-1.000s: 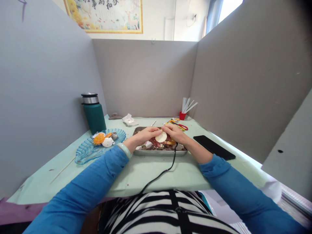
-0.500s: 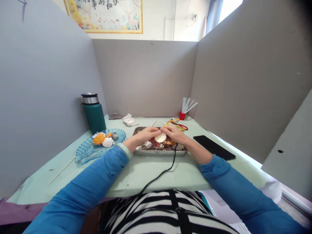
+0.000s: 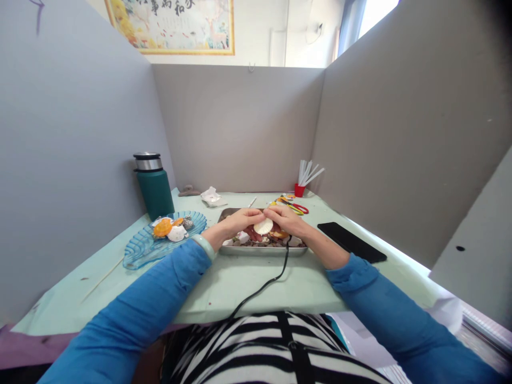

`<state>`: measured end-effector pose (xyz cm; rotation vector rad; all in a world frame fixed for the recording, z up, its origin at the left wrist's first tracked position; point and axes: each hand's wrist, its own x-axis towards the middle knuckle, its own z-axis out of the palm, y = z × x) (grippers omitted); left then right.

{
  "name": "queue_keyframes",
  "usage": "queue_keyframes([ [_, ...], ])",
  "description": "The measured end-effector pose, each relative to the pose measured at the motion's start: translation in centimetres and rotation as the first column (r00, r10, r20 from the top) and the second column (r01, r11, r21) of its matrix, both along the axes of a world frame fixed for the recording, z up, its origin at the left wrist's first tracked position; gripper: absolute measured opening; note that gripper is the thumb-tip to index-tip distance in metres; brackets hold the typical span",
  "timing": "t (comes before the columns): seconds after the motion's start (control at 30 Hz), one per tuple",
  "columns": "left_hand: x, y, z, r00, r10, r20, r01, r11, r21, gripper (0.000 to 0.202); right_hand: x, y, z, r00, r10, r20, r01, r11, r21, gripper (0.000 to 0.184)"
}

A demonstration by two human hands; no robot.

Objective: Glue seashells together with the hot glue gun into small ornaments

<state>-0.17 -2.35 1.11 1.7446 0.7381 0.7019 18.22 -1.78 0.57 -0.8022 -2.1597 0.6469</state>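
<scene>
A pale cream scallop shell point(image 3: 264, 226) is held between my left hand point(image 3: 237, 220) and my right hand point(image 3: 287, 219), both pinching its upper edge. They hover over a shallow metal tray point(image 3: 262, 249) filled with several shells in red, orange, white and brown. A black cable point(image 3: 264, 285) runs from under my right wrist over the table edge toward my body. Both arms wear blue sleeves; a pale green bangle point(image 3: 205, 246) sits on my left wrist.
A blue glass dish point(image 3: 140, 250) with shells lies at the left, a green flask point(image 3: 154, 185) behind it. A black phone point(image 3: 351, 241) lies right of the tray. Scissors point(image 3: 294, 205), a red cup of white sticks point(image 3: 300, 188), crumpled tissue point(image 3: 213, 197) stand behind. Grey partitions enclose the table.
The shell has dropped slightly and tilted flatter toward the tray since a second ago; both hands have stayed almost in place.
</scene>
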Motion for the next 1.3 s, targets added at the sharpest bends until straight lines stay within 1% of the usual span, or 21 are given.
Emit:
queue_keyframes([
  [0.13,0.06,-0.11,0.11,1.0,-0.001,-0.002,0.001,1.0,0.0,0.042,0.02,0.06,-0.1,1.0,0.01,-0.008,-0.01,1.0,-0.014,0.041],
  [0.4,0.36,-0.72,0.48,0.999,0.044,-0.02,-0.044,0.999,-0.007,0.045,-0.06,0.03,-0.09,1.0,-0.005,0.002,0.005,1.0,-0.012,0.041],
  [0.67,0.16,-0.58,0.22,0.999,-0.039,0.007,0.039,0.999,-0.025,0.042,0.03,0.36,-0.15,0.998,-0.058,0.006,0.058,0.998,0.026,0.042],
  [0.77,0.2,-0.51,0.16,0.999,-0.052,0.005,0.052,0.998,-0.037,0.04,0.06,0.48,-0.2,0.998,-0.07,0.009,0.069,0.997,0.036,0.042],
  [1.0,0.43,-0.72,0.35,1.0,0.014,-0.012,-0.014,0.999,-0.031,0.04,0.03,0.14,-0.01,0.998,-0.048,0.039,0.047,0.998,0.037,0.042],
  [1.17,0.42,-0.8,0.43,0.999,0.029,-0.028,-0.029,0.999,-0.021,0.042,0.06,0.07,0.09,0.999,-0.003,0.04,0.002,1.0,0.018,0.041],
  [1.3,0.42,-0.76,0.44,0.999,0.038,-0.025,-0.039,0.999,-0.033,0.041,0.06,0.2,0.03,0.999,-0.005,0.044,0.003,0.999,0.043,0.041],
])
